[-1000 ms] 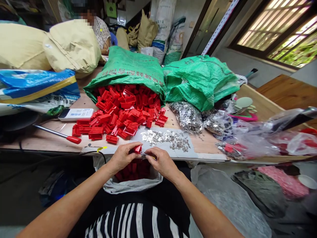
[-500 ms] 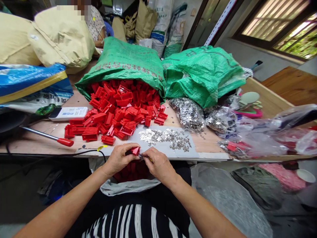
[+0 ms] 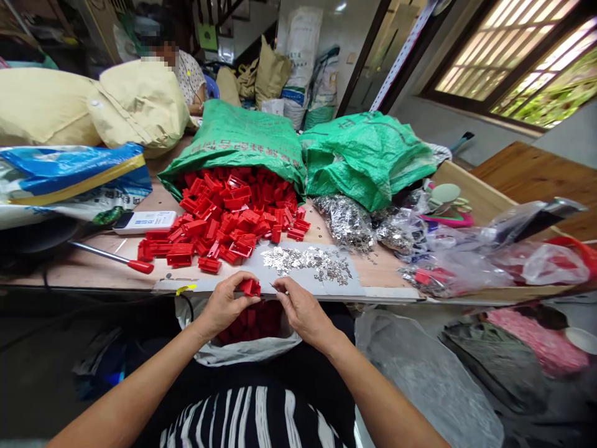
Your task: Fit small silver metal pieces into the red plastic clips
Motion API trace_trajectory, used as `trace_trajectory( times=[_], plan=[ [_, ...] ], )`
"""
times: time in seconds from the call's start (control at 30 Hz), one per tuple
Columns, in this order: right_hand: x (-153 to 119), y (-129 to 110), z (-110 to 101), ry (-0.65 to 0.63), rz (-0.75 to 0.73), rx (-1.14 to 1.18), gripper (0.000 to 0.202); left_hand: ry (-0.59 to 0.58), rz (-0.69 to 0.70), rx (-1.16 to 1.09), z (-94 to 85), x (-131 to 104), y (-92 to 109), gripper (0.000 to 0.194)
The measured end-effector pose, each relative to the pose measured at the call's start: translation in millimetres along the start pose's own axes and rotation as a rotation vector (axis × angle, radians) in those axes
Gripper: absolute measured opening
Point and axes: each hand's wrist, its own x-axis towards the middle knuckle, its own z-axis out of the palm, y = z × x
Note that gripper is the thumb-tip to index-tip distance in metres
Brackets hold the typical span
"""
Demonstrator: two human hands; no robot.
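My left hand (image 3: 229, 303) pinches a red plastic piece (image 3: 250, 287) at the table's front edge. Just right of it, my right hand (image 3: 301, 306) is closed on a thin, dark tool (image 3: 274, 287), its tip apart from the piece. Beyond my hands, small silver metal parts (image 3: 305, 261) are spread over a grey sheet (image 3: 342, 287). A heap of red plastic pieces (image 3: 224, 214) spills from a green woven sack (image 3: 252, 134). Below my hands, an open pale bag (image 3: 233, 354) at my lap holds more red pieces.
Plastic bags of metal parts (image 3: 347, 224) lie right of the heap, by a second green sack (image 3: 368, 158). A red-tipped lever (image 3: 140, 266) and a white device (image 3: 145, 222) are at left. A person (image 3: 191, 78) sits across the table.
My right hand has drawn back slightly, and the tool tip has come away from the red piece. The camera view has tilted up and shifted.
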Motion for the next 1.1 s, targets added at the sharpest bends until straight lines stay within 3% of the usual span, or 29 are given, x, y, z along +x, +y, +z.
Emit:
trace_trajectory(
  times=[0.13,0.27,0.37,0.6,0.77,1.1],
  plan=[
    [-8,-9,-6,-0.125,0.039,0.100,0.027,0.079,-0.154,-0.381,2.7,-12,17,0.027],
    [-11,-24,-5,-0.153,-0.004,0.129,0.044,-0.006,-0.387,-0.923,4.2,-23,31,0.013],
    [-11,-32,-3,-0.156,-0.029,0.115,0.042,-0.012,-0.501,-1.148,5.3,-29,37,0.012],
    [-10,-40,-5,-0.139,-0.066,0.101,0.034,0.079,-0.693,-1.305,8.9,-34,52,0.029],
    [-8,-40,-7,-0.121,-0.093,0.080,0.031,0.104,-0.717,-1.367,12.2,-33,56,0.033],
    [3,-34,3,-0.025,-0.122,0.126,0.027,0.117,-0.686,-1.382,16.5,-32,44,0.026]
  ],
)
